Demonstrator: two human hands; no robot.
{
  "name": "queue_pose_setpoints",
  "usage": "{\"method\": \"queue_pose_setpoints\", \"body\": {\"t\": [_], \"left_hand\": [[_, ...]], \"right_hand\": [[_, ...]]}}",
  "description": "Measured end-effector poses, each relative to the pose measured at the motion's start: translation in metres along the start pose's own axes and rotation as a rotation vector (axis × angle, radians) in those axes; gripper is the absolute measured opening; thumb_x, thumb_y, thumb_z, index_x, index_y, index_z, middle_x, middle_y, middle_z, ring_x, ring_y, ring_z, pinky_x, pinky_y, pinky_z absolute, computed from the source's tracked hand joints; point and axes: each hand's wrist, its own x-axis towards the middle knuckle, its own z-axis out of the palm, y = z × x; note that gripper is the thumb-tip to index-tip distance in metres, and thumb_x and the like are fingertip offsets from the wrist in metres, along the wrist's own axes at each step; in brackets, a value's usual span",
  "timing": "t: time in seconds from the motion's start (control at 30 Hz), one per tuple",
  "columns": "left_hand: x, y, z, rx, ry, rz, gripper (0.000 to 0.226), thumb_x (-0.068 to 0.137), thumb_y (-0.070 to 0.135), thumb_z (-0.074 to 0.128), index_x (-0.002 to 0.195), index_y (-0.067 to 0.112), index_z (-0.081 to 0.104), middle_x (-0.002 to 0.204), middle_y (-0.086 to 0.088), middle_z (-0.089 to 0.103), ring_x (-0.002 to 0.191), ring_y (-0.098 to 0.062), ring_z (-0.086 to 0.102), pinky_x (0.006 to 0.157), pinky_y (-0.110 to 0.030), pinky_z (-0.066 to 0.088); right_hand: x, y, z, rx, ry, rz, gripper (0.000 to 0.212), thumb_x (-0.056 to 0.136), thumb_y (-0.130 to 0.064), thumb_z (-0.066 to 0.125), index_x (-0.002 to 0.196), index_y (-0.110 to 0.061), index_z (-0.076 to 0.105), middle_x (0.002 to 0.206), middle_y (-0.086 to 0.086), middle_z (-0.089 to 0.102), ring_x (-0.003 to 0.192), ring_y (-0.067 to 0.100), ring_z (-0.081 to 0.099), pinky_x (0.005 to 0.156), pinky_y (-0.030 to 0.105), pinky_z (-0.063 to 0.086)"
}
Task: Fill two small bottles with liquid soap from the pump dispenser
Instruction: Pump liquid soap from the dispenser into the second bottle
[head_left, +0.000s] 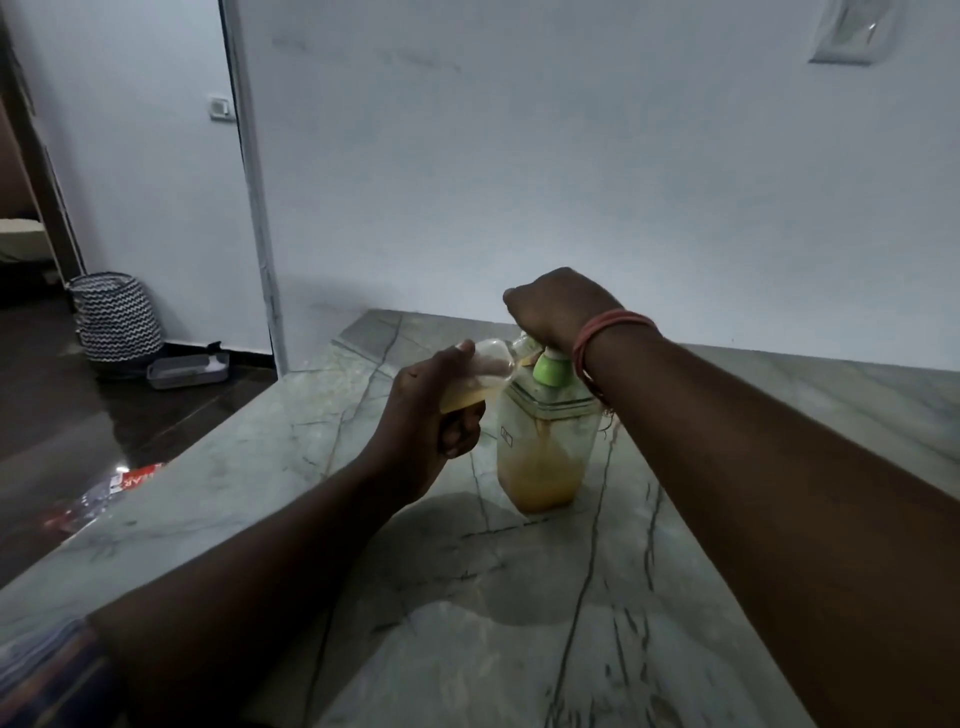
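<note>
A clear pump dispenser with a green collar stands on the marble counter, about a third full of orange-yellow soap. My right hand presses down on its pump head from above, fingers curled; the pump head is mostly hidden under the hand. My left hand grips a small clear bottle, tilted, its mouth held against the spout to the dispenser's left. Orange soap lies in the small bottle's lower part. Only one small bottle is in view.
The counter's left edge drops to a dark floor. A red-printed plastic wrapper lies at that edge. On the floor stand a zigzag-patterned basket and a grey tray. A white wall backs the counter.
</note>
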Motion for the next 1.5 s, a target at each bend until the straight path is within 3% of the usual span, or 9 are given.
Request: {"method": "queue_pose_setpoints", "body": {"t": [0.1,0.23,0.47,0.63,0.77,0.93,1.1,1.2,1.5], "left_hand": [[-0.003,0.000,0.000,-0.013,0.002,-0.017,0.039,0.100,0.046,0.056,0.093,0.018,0.082,0.054,-0.007,0.045,0.039,-0.012,0.034,0.042,-0.021,0.030],[-0.002,-0.006,-0.001,-0.037,-0.003,-0.022,0.039,0.101,0.044,0.054,0.092,0.019,0.082,0.054,-0.005,0.044,0.038,-0.011,0.035,0.042,-0.020,0.030],[0.005,-0.010,-0.004,-0.065,-0.037,0.000,0.041,0.103,0.040,0.052,0.094,0.011,0.079,0.048,-0.003,0.043,0.036,-0.011,0.032,0.041,-0.020,0.027],[0.003,-0.004,0.000,-0.034,-0.022,-0.009,0.042,0.103,0.042,0.051,0.094,0.013,0.081,0.050,-0.002,0.042,0.038,-0.011,0.032,0.042,-0.021,0.027],[0.000,-0.004,0.000,-0.044,-0.018,-0.007,0.040,0.102,0.043,0.052,0.092,0.017,0.081,0.052,-0.004,0.045,0.037,-0.010,0.034,0.041,-0.021,0.027],[0.003,-0.010,-0.006,-0.053,-0.029,-0.005,0.040,0.103,0.041,0.052,0.090,0.016,0.081,0.052,-0.003,0.044,0.037,-0.010,0.033,0.042,-0.020,0.028],[0.006,-0.009,-0.006,-0.045,-0.044,0.005,0.040,0.101,0.044,0.054,0.092,0.014,0.080,0.052,-0.004,0.046,0.037,-0.011,0.034,0.043,-0.020,0.029],[0.003,-0.005,-0.003,-0.041,-0.023,-0.004,0.041,0.101,0.043,0.054,0.095,0.011,0.080,0.051,-0.003,0.045,0.037,-0.011,0.033,0.042,-0.021,0.028],[-0.002,-0.004,0.000,-0.026,0.008,-0.016,0.040,0.106,0.039,0.050,0.089,0.019,0.081,0.055,-0.004,0.046,0.039,-0.011,0.035,0.041,-0.020,0.030]], "right_hand": [[0.002,-0.001,-0.004,-0.103,-0.048,-0.026,0.021,0.077,-0.035,0.049,0.070,-0.016,0.057,0.078,0.004,0.062,0.064,0.019,0.056,0.049,0.025,0.033],[0.003,-0.001,0.000,-0.086,0.078,-0.082,0.023,0.074,-0.038,0.050,0.065,-0.017,0.055,0.068,0.002,0.059,0.060,0.017,0.053,0.048,0.024,0.031],[0.006,0.004,0.003,-0.095,-0.071,-0.057,0.028,0.088,-0.028,0.044,0.065,-0.016,0.056,0.064,-0.002,0.058,0.056,0.012,0.050,0.048,0.026,0.026],[0.002,-0.002,-0.003,-0.219,-0.090,-0.091,0.023,0.092,-0.030,0.041,0.083,-0.015,0.056,0.086,0.004,0.052,0.074,0.020,0.050,0.052,0.027,0.028],[0.003,-0.006,-0.008,-0.269,-0.106,-0.116,0.025,0.089,-0.031,0.047,0.070,-0.016,0.054,0.077,0.004,0.060,0.058,0.015,0.054,0.048,0.025,0.037],[0.008,0.002,0.005,-0.132,-0.040,-0.114,0.030,0.087,-0.029,0.044,0.062,-0.016,0.054,0.064,0.000,0.055,0.057,0.014,0.050,0.047,0.026,0.027],[0.011,0.004,0.003,-0.189,-0.048,-0.097,0.026,0.091,-0.030,0.040,0.076,-0.015,0.054,0.085,0.004,0.055,0.074,0.021,0.051,0.049,0.025,0.023],[0.009,0.002,0.002,-0.213,-0.051,-0.113,0.027,0.090,-0.029,0.038,0.069,-0.016,0.049,0.094,0.007,0.054,0.082,0.024,0.048,0.050,0.026,0.024],[0.013,0.000,-0.001,-0.144,-0.009,-0.047,0.026,0.077,-0.039,0.049,0.067,-0.016,0.056,0.061,0.000,0.062,0.054,0.015,0.056,0.048,0.022,0.033]]}}
